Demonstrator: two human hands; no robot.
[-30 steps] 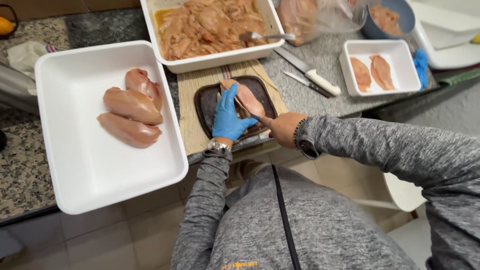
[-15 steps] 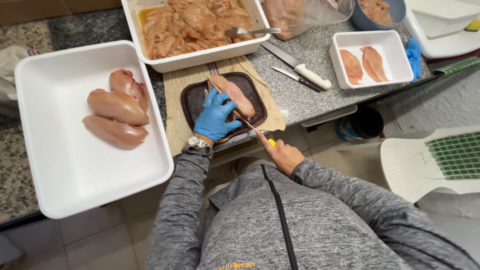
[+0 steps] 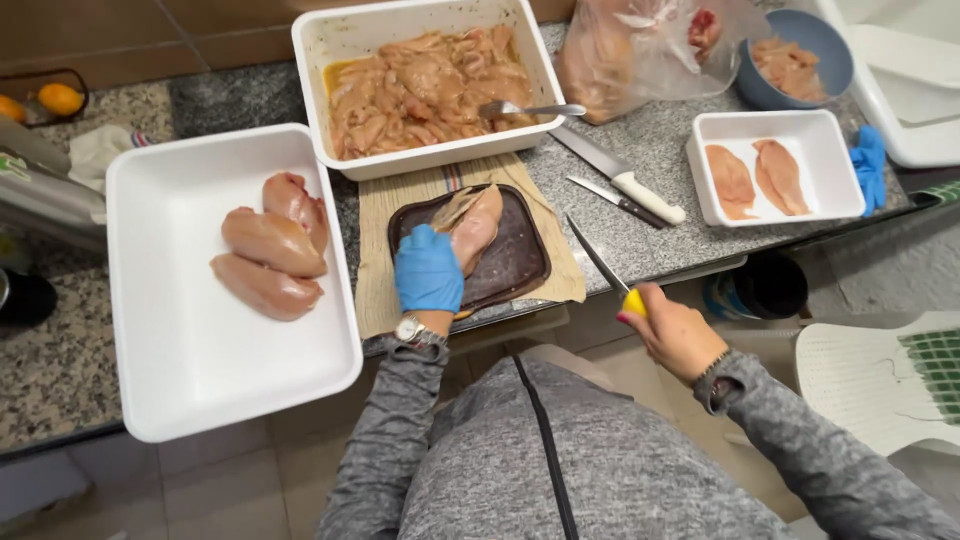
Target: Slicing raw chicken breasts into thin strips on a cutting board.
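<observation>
My left hand [image 3: 428, 270], in a blue glove, grips a raw chicken breast [image 3: 478, 226] and lifts it off the dark cutting board [image 3: 515, 255]. A thin sliced flap folds up at its far end. Off the counter's front edge, right of the board, my bare right hand [image 3: 672, 330] holds a yellow-handled knife [image 3: 600, 258] whose blade points up and left, away from the meat. The board rests on a woven mat [image 3: 376, 270].
A large white tray [image 3: 180, 340] at left holds three whole breasts. Behind the board stands a white tub of marinated strips [image 3: 425, 80] with a fork. Two knives [image 3: 625, 185], a small tray with two slices [image 3: 770, 175], a plastic bag, a blue bowl lie right.
My right hand pulled the knife out of the breast and moved right, off the board. My left hand closed on the breast and raised it.
</observation>
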